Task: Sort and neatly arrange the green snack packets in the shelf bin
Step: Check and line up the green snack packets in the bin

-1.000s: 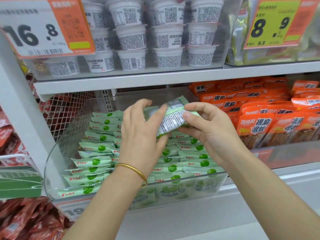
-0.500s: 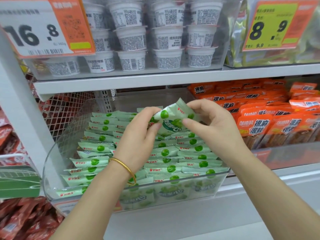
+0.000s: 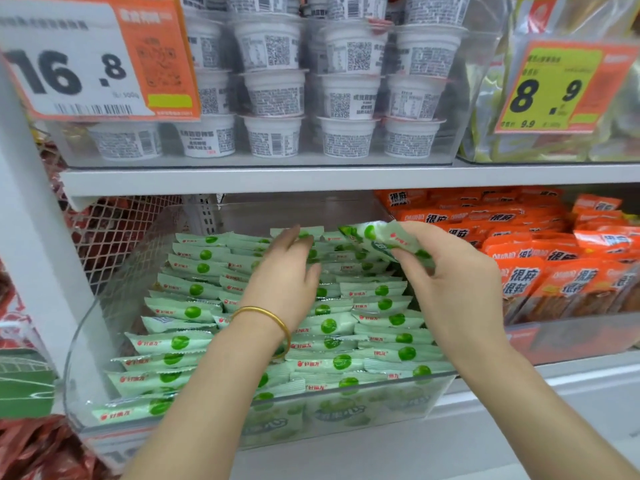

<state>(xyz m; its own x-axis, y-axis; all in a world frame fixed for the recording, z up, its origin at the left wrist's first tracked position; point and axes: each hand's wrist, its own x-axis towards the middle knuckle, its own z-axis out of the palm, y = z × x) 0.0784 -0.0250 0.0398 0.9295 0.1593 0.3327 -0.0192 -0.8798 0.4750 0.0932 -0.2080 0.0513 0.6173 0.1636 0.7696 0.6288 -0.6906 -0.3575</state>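
Over clear plastic bin (image 3: 346, 403): right hand (image 3: 460, 289) pinches crinkly green packet (image 3: 382, 237); left hand (image 3: 280, 282) fingers straight, above stacked packets (image 3: 183, 342).

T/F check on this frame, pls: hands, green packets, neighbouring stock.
1. The right hand pinches a green packet above the bin. True.
2. The left hand grips a packet too. False: its fingers lie straight on the binned packets.
3. Orange packets sit left of the bin. False: they sit to its right.
4. White cups are stacked on the shelf above. True.
5. The bangle is on the right wrist. False: left wrist.
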